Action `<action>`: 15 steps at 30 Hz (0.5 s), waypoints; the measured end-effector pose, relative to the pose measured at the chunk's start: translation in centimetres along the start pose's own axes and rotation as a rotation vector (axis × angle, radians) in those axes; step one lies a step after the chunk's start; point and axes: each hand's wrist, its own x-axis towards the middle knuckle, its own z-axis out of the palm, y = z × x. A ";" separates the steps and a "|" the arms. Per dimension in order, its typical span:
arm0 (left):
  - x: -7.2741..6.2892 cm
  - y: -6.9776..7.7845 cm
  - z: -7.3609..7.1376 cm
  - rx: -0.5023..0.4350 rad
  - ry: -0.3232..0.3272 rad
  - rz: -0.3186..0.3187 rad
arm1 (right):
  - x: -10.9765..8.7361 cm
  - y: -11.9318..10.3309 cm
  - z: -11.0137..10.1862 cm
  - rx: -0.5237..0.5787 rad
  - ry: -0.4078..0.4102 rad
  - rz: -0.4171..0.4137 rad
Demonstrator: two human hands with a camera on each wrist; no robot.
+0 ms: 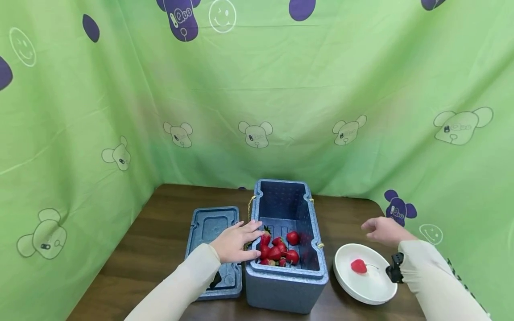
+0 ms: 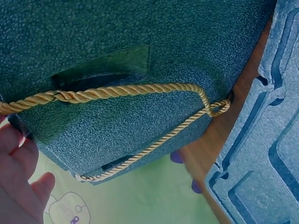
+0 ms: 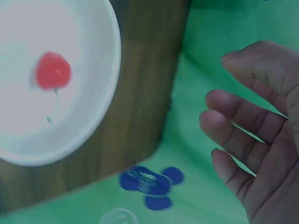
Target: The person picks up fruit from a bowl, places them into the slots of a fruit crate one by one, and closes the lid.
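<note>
A blue foam box (image 1: 281, 292) stands without its lid on the table, with several red fruits (image 1: 275, 253) inside, some of them strawberries with green leaves. My left hand (image 1: 234, 243) rests on the box's left rim, fingers extended; the left wrist view shows its fingertips at the edge, near a gold rope (image 2: 140, 89). To the right, a red cherry (image 1: 358, 266) with a thin stem lies on a white plate (image 1: 373, 290). Beyond that plate my right hand (image 1: 387, 231) hovers with loosely bent fingers, and the right wrist view shows nothing in it.
The blue lid (image 1: 213, 223) lies flat on the table left of the box, partly under my left forearm. The brown table (image 1: 136, 267) ends at the right near the plate. A green printed curtain (image 1: 281, 89) hangs behind and at both sides.
</note>
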 end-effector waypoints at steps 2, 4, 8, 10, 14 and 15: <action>0.0 0.0 -0.1 0.006 -0.001 -0.006 | 0.0 0.5 1.3 0.040 0.011 0.018; 0.0 0.1 -0.2 0.004 -0.007 -0.007 | -0.1 1.0 2.7 0.087 0.015 0.035; 0.0 0.1 -0.3 -0.003 -0.018 -0.004 | -0.5 1.7 4.9 0.167 0.007 0.091; 0.0 0.1 -0.3 0.002 -0.015 -0.002 | -0.7 2.0 5.8 0.188 0.010 0.103; 0.0 -0.1 -0.2 0.008 -0.007 0.002 | -1.2 2.8 7.5 0.212 0.034 0.117; 0.1 -0.1 -0.2 0.008 -0.006 0.001 | -1.3 3.0 8.0 0.218 0.044 0.119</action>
